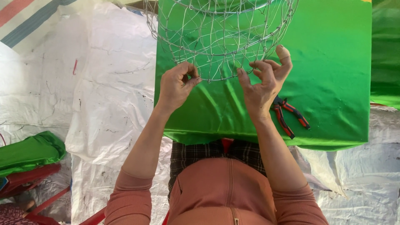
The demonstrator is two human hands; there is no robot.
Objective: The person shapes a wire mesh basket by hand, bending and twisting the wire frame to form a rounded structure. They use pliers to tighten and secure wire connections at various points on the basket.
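A round frame of thin silver wire mesh rests on a shiny green cloth in front of me. My left hand pinches the frame's lower rim between thumb and fingers. My right hand grips the same rim a little to the right, fingers curled around the wire, thumb raised with a bandage on it. Pliers with red and black handles lie on the green cloth just beside my right wrist.
White plastic sheeting covers the ground to the left and lower right. A folded green cloth lies on red items at the lower left. A striped fabric shows at the top left corner.
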